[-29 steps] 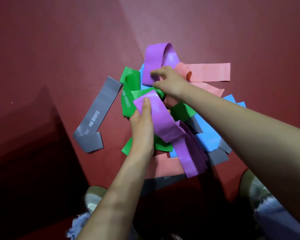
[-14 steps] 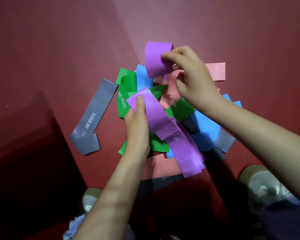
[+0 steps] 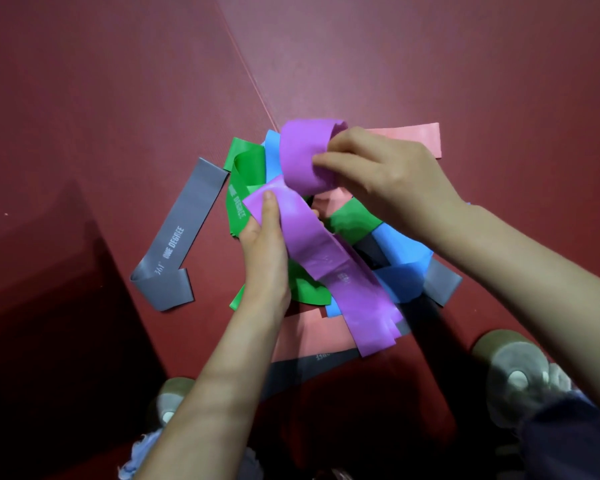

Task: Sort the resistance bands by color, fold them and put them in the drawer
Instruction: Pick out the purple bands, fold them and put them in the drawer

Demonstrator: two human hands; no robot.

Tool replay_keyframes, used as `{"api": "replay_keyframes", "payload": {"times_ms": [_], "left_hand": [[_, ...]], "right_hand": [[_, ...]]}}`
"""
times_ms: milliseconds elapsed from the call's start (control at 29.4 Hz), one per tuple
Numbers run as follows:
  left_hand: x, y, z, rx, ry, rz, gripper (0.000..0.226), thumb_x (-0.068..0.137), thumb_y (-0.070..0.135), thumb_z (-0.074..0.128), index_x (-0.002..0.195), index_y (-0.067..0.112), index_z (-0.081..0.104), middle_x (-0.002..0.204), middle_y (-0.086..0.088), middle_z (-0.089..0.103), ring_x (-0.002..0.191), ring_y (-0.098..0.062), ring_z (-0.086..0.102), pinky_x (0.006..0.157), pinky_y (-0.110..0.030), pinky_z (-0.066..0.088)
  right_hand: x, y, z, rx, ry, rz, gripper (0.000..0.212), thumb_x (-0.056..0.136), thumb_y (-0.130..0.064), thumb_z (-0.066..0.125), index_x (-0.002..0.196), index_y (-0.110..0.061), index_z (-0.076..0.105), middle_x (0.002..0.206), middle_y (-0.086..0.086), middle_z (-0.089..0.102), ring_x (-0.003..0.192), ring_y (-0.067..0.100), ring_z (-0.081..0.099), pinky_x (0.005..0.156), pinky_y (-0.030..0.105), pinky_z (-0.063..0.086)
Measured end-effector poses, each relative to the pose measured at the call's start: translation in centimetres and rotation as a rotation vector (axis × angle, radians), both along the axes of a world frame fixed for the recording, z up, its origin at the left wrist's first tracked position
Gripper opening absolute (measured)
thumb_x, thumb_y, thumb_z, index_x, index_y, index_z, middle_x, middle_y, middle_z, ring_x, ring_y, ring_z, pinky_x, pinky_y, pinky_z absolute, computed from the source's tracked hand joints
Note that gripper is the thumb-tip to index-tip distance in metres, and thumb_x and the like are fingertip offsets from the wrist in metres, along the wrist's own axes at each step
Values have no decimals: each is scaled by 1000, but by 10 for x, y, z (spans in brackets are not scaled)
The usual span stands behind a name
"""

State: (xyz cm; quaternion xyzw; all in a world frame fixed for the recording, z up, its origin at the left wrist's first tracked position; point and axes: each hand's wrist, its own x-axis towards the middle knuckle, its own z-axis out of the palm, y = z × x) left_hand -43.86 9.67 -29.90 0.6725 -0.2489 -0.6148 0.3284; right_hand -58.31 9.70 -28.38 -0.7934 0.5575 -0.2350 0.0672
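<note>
Looped purple band (image 3: 302, 157) pinched by right hand (image 3: 388, 181), flat purple band (image 3: 326, 251) grasped by left hand (image 3: 264, 251), over mixed pile (image 3: 402, 244)

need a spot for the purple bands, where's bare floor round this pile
Bare red floor left of the grey band and beyond the pink band. Crowded: the mixed pile under the left hand and right hand holding purple bands.

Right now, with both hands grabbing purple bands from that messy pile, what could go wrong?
The right hand pinches the purple loop at one side only; it might slip and drop into the pile.
The long purple strip under the thumb of the left hand lies over a green band and a blue band; lifting it could drag them along.
The grey band lying apart could get forgotten.
</note>
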Motion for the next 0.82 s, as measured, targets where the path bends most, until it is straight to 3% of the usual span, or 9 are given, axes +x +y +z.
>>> {"api": "replay_keyframes", "payload": {"times_ms": [170,238,340,408,544,612,713,815], "left_hand": [[2,-1,1,-4,17,10,32,96,25,42,116,6,59,114,-14,65,94,-17,59,83,-30,49],[3,-1,0,8,20,17,34,95,27,42,117,7,59,108,-11,65,90,-17,58,75,-27,49],[5,-3,-3,39,71,32,27,96,28,41,104,15,62,110,-11,65,93,-20,59,85,-33,48],[6,-4,-3,53,126,28,26,96,29,39,97,16,61,109,-12,66,92,-22,61,86,-34,51],[11,-5,-6,77,193,31,26,96,30,38,86,21,60,96,-5,64,83,-17,60,78,-27,50],[12,-5,-7,79,181,24,25,96,30,38,87,22,60,98,-5,64,84,-17,60,82,-28,49],[13,-5,-10,62,167,-3,26,96,31,39,87,21,61,86,1,69,72,-10,63,72,-23,51],[12,-4,-13,51,183,-2,30,96,31,37,85,17,62,73,4,69,58,-4,63,58,-17,51]], "right_hand": [[4,6,1,33,-68,22,16,81,-11,55,79,-6,70,71,11,67,56,28,60,41,27,45],[7,7,7,146,-231,-12,21,83,-11,49,86,-5,69,78,11,66,67,21,56,54,26,45],[9,8,12,360,-519,-83,30,81,-6,43,96,-2,68,86,5,59,76,14,50,69,7,35],[11,9,11,447,-566,-91,38,77,-3,38,101,-1,67,89,9,60,79,12,50,71,4,36],[11,14,4,470,-380,0,38,77,-6,38,102,0,65,91,16,61,80,11,50,71,8,37],[9,18,1,428,-245,25,31,78,-6,44,100,-1,65,89,18,62,77,19,54,62,28,49],[8,23,-1,322,-139,31,27,81,-19,45,89,-5,67,80,17,62,60,31,60,46,34,48],[9,23,-2,186,-85,12,24,83,-24,48,79,-7,65,80,15,59,71,28,49,55,35,44]]}}
